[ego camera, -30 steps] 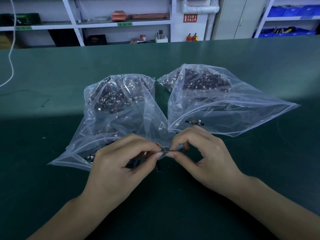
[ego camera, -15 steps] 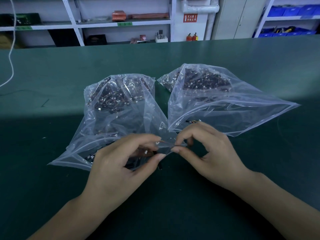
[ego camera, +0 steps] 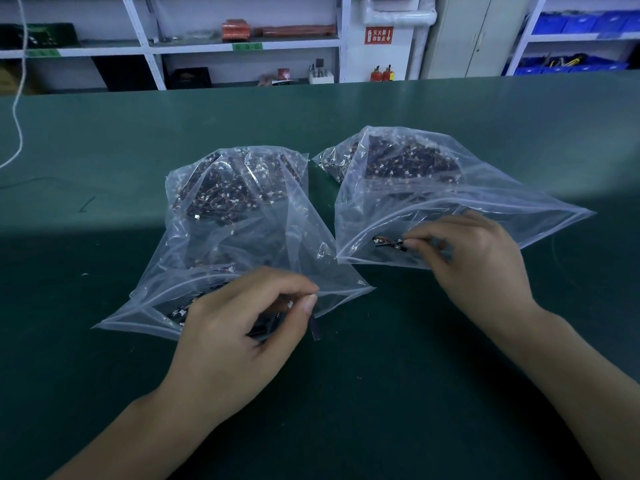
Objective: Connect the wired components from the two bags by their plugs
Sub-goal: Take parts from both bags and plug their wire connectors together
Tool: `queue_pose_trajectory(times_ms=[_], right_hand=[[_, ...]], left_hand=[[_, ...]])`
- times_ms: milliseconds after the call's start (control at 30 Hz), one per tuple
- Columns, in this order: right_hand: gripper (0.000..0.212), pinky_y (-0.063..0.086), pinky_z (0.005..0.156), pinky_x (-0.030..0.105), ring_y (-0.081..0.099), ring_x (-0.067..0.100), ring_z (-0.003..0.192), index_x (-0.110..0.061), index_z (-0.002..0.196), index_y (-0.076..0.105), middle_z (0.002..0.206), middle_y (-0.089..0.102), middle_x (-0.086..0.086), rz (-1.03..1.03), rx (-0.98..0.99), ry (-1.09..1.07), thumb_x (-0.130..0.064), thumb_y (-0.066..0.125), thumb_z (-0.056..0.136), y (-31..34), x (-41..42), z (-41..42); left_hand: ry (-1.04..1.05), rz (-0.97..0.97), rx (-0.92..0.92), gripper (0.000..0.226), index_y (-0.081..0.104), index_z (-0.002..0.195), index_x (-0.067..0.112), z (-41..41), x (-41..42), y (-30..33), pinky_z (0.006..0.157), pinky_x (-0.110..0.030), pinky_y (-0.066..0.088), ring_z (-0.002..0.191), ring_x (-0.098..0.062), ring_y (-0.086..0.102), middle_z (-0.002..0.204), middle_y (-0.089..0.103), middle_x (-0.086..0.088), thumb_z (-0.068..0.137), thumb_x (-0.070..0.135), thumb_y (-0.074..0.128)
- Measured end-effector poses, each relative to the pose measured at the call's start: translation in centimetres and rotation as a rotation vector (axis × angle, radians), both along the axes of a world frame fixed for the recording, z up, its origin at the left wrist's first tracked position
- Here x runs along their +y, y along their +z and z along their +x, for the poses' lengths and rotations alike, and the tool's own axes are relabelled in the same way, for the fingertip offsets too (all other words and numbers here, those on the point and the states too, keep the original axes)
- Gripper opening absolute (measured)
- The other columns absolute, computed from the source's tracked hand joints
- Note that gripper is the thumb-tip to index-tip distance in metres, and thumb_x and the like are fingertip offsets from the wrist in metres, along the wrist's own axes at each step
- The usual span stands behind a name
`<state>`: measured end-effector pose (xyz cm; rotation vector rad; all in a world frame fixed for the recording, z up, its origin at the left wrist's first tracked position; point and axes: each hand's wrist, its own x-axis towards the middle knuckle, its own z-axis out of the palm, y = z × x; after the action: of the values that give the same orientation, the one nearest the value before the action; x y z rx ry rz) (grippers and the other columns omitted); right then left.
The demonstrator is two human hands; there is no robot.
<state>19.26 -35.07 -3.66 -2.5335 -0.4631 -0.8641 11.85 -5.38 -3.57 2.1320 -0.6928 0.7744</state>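
Two clear plastic bags full of small dark wired components lie side by side on the green table [ego camera: 363, 393]. My left hand [ego camera: 235, 337] rests at the open mouth of the left bag [ego camera: 242, 216], thumb and forefinger pinched on joined wired components; one small black piece [ego camera: 316, 330] hangs below the thumb. My right hand [ego camera: 481, 265] reaches into the mouth of the right bag [ego camera: 433, 188]. Its fingertips pinch the end of a black component with short wires [ego camera: 388, 242] that lies just inside the opening.
A white cable [ego camera: 17, 133] hangs down at the far left onto the table. Behind the table's far edge stand white shelves [ego camera: 242, 46] with boxes, and blue bins [ego camera: 571, 64] at the right.
My hands were together at the centre, fingertips meeting on a wired pair. My right hand has moved up and right into the right bag; my left hand stays, still holding the components.
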Motion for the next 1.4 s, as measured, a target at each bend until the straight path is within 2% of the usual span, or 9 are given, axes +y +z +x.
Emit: queue_pose_trajectory(times_ms=[133,267,433,567,767,933,1033,1200,1400], right_hand=[[0.013,0.052,0.091,0.045,0.065,0.024,0.098,-0.021,0.106,0.083,0.102,0.076,-0.007,0.006,0.026,-0.048,-0.021,0.073,0.099,-0.1,0.3,-0.1],[0.016,0.049,0.079,0.034,0.054,0.010,0.085,-0.019,0.092,0.077,0.087,0.063,-0.015,0.127,0.026,0.075,-0.023,0.065,0.101,0.3,1.8,-1.0],[0.034,0.048,0.070,0.035,0.058,0.019,0.073,-0.009,0.084,0.073,0.076,0.063,-0.003,0.203,0.023,0.386,-0.031,0.060,0.105,0.4,4.1,-3.0],[0.031,0.041,0.077,0.021,0.052,0.007,0.075,-0.015,0.098,0.078,0.083,0.066,-0.008,0.157,0.057,0.480,-0.042,0.064,0.104,0.1,5.7,-4.2],[0.015,0.047,0.071,0.024,0.059,0.008,0.075,-0.011,0.091,0.078,0.078,0.063,-0.014,0.302,0.120,0.511,-0.021,0.073,0.101,-0.7,6.0,-4.2],[0.008,0.050,0.068,0.028,0.060,0.015,0.071,-0.011,0.092,0.080,0.078,0.064,-0.011,0.367,0.136,0.486,-0.013,0.076,0.098,-0.8,6.0,-3.9],[0.005,0.050,0.067,0.029,0.059,0.010,0.073,-0.010,0.096,0.081,0.081,0.066,-0.013,0.304,0.081,0.522,-0.010,0.076,0.097,-0.7,5.8,-3.9],[0.006,0.049,0.072,0.027,0.058,0.006,0.075,-0.010,0.099,0.083,0.086,0.073,-0.005,0.270,-0.027,0.533,-0.010,0.077,0.097,-0.8,5.9,-4.0],[0.006,0.049,0.071,0.026,0.055,0.007,0.074,-0.011,0.097,0.083,0.085,0.071,-0.004,0.241,-0.039,0.524,-0.013,0.078,0.098,-1.0,5.7,-3.7]], left_hand=[[-0.014,-0.006,0.004,0.007,0.079,0.099,0.013,0.0,-0.1,-0.1,0.068,-0.033,0.057,0.081,-0.015,0.074,0.093,0.075,0.010,0.097,0.011,0.073],[-0.020,-0.053,0.048,0.014,0.080,0.108,0.013,-0.1,-0.2,-0.2,0.077,-0.022,0.059,0.091,-0.009,0.077,0.101,0.077,0.011,0.098,0.016,0.071],[-0.062,-0.118,0.081,0.019,0.075,0.117,0.016,-0.3,-0.6,0.0,0.090,-0.017,0.059,0.106,-0.005,0.076,0.117,0.077,0.012,0.099,0.019,0.069],[-0.117,-0.127,0.077,0.020,0.072,0.119,0.016,-0.4,-0.8,0.1,0.096,-0.022,0.060,0.118,-0.006,0.073,0.132,0.074,0.010,0.099,0.016,0.069],[-0.145,-0.131,0.074,0.023,0.069,0.122,0.019,-0.6,-1.0,0.3,0.097,-0.024,0.060,0.121,-0.009,0.072,0.134,0.072,0.008,0.100,0.014,0.068],[-0.063,-0.084,-0.001,0.025,0.070,0.120,0.018,-0.3,-0.8,0.3,0.077,-0.021,0.060,0.101,-0.016,0.075,0.130,0.064,0.000,0.097,0.008,0.073],[0.003,-0.073,-0.018,0.031,0.070,0.123,0.024,-0.1,-0.6,0.2,0.067,-0.020,0.054,0.087,-0.015,0.070,0.121,0.060,0.006,0.094,0.014,0.077],[0.022,-0.037,0.012,0.008,0.077,0.103,0.019,0.2,-0.3,-0.2,0.064,-0.020,0.047,0.075,-0.014,0.064,0.097,0.066,0.007,0.097,0.024,0.078],[0.000,-0.035,0.029,0.009,0.078,0.100,0.016,0.1,-0.5,-0.2,0.062,-0.022,0.048,0.072,-0.014,0.064,0.095,0.067,0.008,0.096,0.025,0.080]])
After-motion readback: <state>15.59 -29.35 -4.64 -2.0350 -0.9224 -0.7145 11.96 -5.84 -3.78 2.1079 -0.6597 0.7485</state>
